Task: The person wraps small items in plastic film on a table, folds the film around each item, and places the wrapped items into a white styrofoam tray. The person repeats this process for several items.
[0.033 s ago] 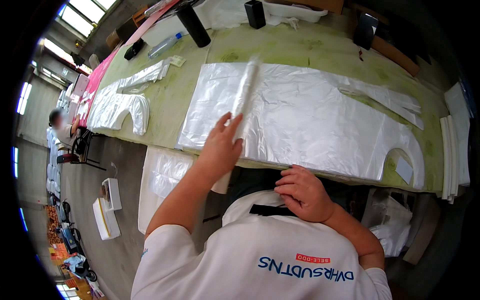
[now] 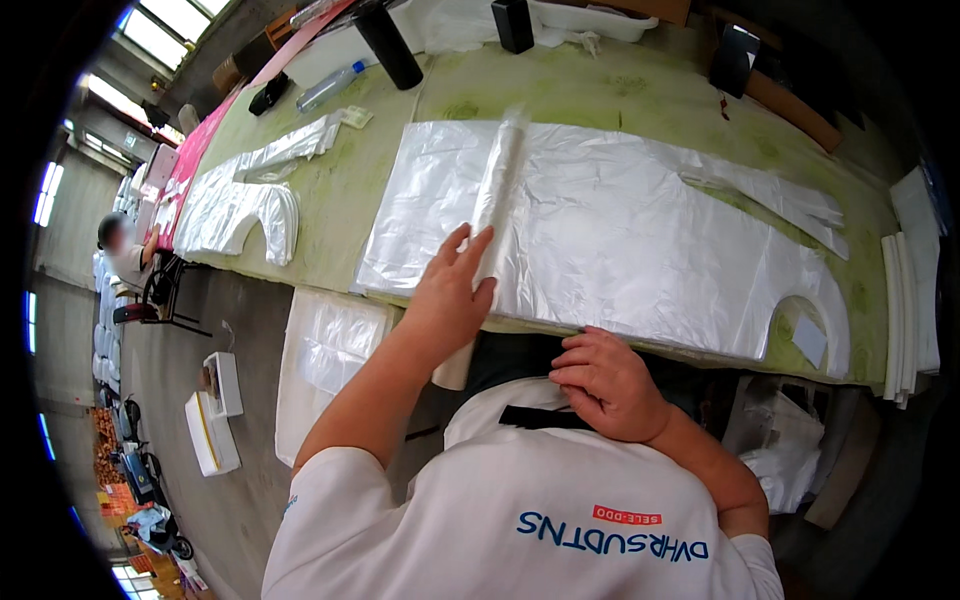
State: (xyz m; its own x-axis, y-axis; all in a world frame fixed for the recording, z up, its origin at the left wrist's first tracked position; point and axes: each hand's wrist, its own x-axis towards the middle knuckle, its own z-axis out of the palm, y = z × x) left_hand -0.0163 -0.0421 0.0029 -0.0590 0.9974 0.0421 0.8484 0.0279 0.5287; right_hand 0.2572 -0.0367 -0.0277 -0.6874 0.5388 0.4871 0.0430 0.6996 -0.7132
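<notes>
A stack of shiny white plastic bags (image 2: pixel 620 240) with cut-out handles lies flat on the green-stained table. Across its left part runs a long, narrow roll of clear plastic (image 2: pixel 497 180), its near end sticking out past the table's front edge. My left hand (image 2: pixel 450 300) lies against this roll with its fingers spread, pushing on it flat rather than gripping. At the front edge of the table my right hand (image 2: pixel 612 385) rests with loosely bent fingers, and nothing shows in it. A small pale card (image 2: pixel 808 341) sits in the round cut-out at the right.
Another stack of cut plastic bags (image 2: pixel 245 200) lies on the left. A black cylinder (image 2: pixel 388 45), a clear bottle (image 2: pixel 330 88) and a black box (image 2: pixel 513 27) stand or lie at the back. White rolls (image 2: pixel 900 310) flank the right edge. A person (image 2: pixel 125 255) sits far left.
My left hand and the plastic roll have shifted slightly to the right across the bags. My right hand stays where it was.
</notes>
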